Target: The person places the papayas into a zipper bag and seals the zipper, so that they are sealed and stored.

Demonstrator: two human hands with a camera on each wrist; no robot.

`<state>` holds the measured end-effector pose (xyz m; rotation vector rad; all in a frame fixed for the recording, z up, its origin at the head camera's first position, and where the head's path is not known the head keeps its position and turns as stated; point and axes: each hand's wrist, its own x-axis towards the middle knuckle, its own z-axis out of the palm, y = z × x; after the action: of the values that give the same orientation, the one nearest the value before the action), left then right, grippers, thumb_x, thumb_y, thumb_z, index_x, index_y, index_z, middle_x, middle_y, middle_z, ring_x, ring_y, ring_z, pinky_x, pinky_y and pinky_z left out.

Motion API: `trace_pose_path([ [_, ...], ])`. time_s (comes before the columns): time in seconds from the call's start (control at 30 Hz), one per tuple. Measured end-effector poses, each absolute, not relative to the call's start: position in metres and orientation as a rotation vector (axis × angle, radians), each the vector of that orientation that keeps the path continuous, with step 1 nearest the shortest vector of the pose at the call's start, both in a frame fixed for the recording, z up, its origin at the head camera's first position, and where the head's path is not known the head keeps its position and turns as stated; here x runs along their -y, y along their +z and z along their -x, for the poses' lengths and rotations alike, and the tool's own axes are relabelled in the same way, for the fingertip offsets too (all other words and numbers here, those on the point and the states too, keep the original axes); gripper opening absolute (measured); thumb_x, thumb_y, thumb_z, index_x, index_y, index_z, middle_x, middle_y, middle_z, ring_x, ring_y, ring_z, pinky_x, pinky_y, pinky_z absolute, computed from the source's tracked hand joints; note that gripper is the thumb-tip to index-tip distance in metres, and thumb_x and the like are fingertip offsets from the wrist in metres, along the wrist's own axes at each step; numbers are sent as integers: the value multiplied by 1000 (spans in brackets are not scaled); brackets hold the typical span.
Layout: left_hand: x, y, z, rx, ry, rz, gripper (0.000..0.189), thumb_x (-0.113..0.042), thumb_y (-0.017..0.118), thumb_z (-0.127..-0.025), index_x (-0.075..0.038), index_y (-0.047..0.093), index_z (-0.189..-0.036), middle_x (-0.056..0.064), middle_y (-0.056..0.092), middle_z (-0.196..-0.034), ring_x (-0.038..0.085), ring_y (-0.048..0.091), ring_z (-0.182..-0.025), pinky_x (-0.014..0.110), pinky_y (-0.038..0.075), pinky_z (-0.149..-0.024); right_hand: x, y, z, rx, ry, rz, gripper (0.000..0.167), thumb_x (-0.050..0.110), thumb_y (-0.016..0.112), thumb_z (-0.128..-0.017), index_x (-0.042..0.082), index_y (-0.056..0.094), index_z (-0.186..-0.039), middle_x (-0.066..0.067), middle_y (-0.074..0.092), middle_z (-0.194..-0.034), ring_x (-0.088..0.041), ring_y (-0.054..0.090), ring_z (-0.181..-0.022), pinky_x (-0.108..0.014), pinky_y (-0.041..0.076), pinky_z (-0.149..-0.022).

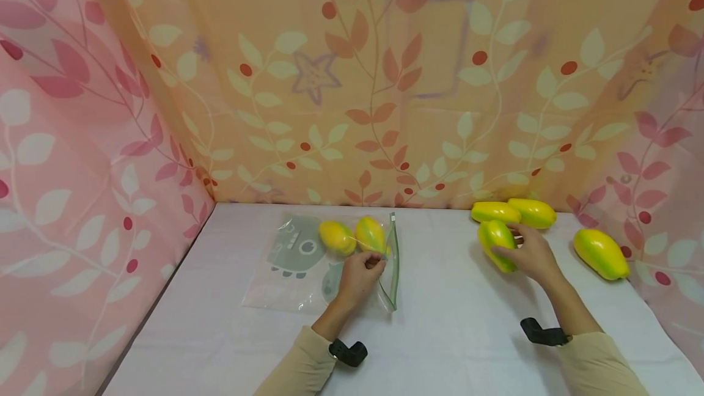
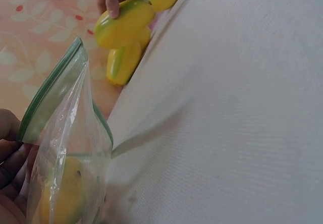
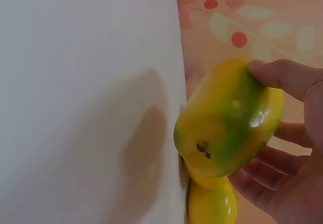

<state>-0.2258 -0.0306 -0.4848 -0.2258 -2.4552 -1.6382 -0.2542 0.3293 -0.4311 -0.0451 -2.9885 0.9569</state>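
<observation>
My left hand (image 1: 360, 275) pinches the upper edge of a clear zip bag (image 2: 96, 128) near its green zip strip (image 1: 395, 274), so the mouth gapes. Two yellow-green papayas lie inside the bag, one papaya (image 1: 337, 238) beside the other papaya (image 1: 370, 234). At the right, my right hand (image 1: 530, 253) grips another papaya (image 3: 227, 120) between thumb and fingers, raised above the table with its shadow below. Behind the held one lie two more, a papaya (image 1: 491, 211) and a papaya (image 1: 532, 213), side by side at the table's back edge.
One more papaya (image 1: 602, 254) lies by the right edge of the white table (image 1: 440, 322). Patterned cloth (image 1: 352, 78) hangs along the back and both sides. A grey cartoon print (image 1: 294, 246) marks the bag. Each wrist wears a black device.
</observation>
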Motion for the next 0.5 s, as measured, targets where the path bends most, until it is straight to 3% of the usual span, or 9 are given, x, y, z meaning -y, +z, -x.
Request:
trace_pose_path([
  [0.5,31,-483,225,2459,-1644,232,16,-9,71,-85,4,73,-94,13,72,-82,10,59,-70,15,49,-63,-306,-436,260,2956,1060,-7,82,43,72,-85,-7,39,-141,-32,45,-134,-46,48,-114,-56,50,-91],
])
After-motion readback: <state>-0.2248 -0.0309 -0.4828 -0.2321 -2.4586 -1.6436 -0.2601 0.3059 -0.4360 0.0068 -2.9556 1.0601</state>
